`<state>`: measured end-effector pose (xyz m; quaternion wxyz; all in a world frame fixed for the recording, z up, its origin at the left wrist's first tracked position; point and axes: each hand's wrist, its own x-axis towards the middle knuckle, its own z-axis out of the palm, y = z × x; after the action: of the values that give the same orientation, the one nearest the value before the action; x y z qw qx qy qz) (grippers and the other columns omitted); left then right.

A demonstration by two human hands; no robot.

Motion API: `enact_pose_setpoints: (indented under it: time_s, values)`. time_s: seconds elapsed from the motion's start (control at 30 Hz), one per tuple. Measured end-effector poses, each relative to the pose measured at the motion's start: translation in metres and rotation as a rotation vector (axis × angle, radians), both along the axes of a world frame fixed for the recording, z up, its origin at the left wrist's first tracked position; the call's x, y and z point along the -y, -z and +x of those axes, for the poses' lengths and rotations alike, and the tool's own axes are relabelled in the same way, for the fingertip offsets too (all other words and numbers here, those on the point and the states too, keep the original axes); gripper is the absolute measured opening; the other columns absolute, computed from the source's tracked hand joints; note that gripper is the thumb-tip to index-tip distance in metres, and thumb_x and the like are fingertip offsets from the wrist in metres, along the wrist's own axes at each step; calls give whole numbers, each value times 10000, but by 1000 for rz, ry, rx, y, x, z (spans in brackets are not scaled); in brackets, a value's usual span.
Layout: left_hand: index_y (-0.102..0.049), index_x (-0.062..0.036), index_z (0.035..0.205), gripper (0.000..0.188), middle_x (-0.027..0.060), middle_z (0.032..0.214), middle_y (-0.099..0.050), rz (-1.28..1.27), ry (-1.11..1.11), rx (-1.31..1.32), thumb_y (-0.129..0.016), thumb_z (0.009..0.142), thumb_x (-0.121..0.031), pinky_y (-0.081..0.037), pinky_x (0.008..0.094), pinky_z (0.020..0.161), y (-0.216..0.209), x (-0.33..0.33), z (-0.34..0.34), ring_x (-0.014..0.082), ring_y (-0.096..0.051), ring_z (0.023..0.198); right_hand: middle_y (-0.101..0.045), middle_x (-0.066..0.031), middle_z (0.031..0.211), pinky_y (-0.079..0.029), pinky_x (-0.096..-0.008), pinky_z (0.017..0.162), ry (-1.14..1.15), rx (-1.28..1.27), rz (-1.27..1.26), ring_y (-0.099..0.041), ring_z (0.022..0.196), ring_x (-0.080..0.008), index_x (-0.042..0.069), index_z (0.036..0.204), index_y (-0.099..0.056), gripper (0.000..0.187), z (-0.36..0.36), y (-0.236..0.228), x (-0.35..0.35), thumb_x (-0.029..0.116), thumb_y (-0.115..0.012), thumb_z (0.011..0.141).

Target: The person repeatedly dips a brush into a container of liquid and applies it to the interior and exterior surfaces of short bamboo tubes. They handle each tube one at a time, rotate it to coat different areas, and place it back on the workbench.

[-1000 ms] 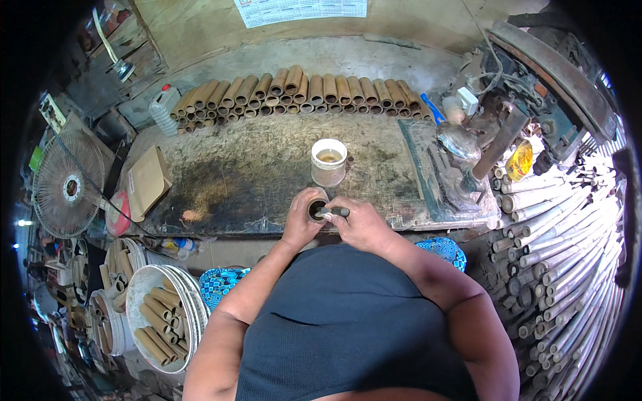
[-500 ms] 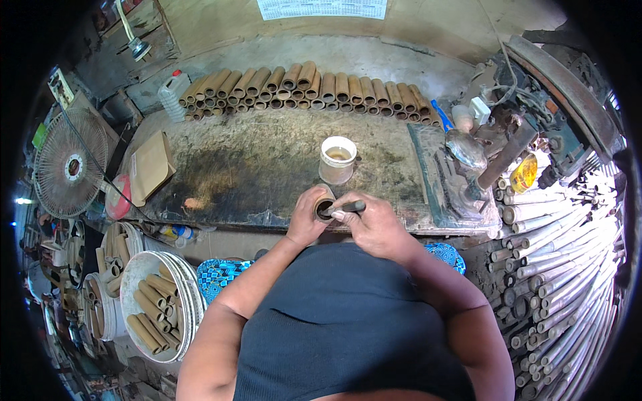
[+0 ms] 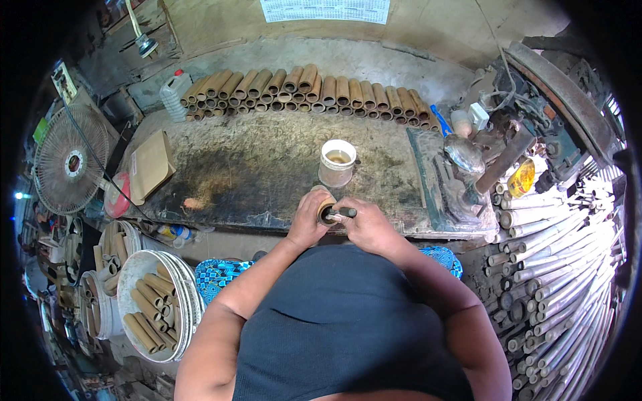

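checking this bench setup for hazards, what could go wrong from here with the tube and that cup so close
1. The open white cup of liquid stands just beyond both hands; a forward slip could tip it over.
2. The left hand wraps the cardboard tube at the workbench edge while the right hand works a dark tool inside; a slip could jab fingers.

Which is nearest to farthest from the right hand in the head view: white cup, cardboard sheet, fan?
From the right hand:
1. White cup, just beyond the hands on the bench.
2. Cardboard sheet, at the bench's left end.
3. Fan, off the bench, far left.
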<state>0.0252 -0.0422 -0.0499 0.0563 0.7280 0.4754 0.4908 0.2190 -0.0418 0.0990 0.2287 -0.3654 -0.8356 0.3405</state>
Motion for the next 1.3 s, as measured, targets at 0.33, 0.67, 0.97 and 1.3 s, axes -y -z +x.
enact_pose_setpoints:
  time_s: [0.33,0.67,0.97,1.3]
  values:
    - [-568,-46,1300,591,168,1328,-603,-65,33,-26,-816,772,-144,-442,490,1115,-7,3,1,408,-547,1279,-685,-238,1039,-535,-480,884,-105,21,51,-665,1017,-444,13,1089,-638,170,8,-7,-5,37,-635,921]
    - [-573,-51,1305,590,162,1328,-610,-84,16,-24,-812,769,-114,-447,481,1117,-15,3,3,387,-549,1294,-690,-246,1035,-533,-512,879,-135,38,128,-664,1012,-462,30,1119,-635,255,18,-9,-10,-11,-619,867]
    - [-580,-60,1321,618,151,1334,-617,-94,27,-11,-815,752,-118,-444,482,1112,-18,4,4,380,-552,1293,-702,-205,961,-553,-470,808,49,20,134,-692,912,-408,37,1046,-666,153,16,0,0,134,-692,931]
    - [-583,-92,1353,656,153,1341,-612,-151,2,-37,-821,743,-128,-436,489,1117,-23,8,3,385,-538,1294,-659,-164,713,-534,-449,583,211,-77,499,-677,655,-371,58,824,-647,209,11,8,1,215,-745,921]
